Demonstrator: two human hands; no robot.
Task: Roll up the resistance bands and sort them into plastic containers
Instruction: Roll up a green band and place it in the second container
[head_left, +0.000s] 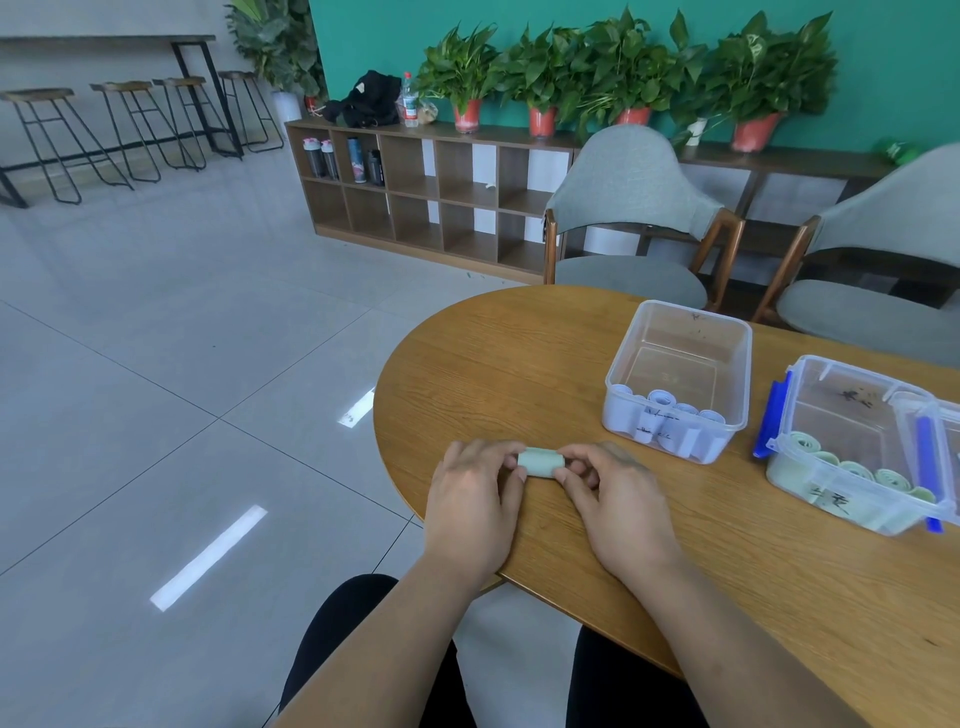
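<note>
While both hands, left hand (475, 493) and right hand (613, 493), pinch the green roll (541, 462) crosswise by its ends, the green-roll container (779, 447) sits off to the roll's right, nearer the right hand.

Pale green roll (541, 462); at two o'clock, a clear tub (680, 332) of white rolls (662, 421); brown wood-grain table (519, 364); teal wall (363, 36).

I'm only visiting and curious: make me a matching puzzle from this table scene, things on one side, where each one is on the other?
Things:
1. pale green roll
2. white rolls
3. green rolls
4. blue-clip lid

Places:
A. in the blue-latched container
B. between the left hand and right hand
C. on the table between the containers
D. in the clear open bin

Pairs: 1-B, 2-D, 3-A, 4-C
</note>
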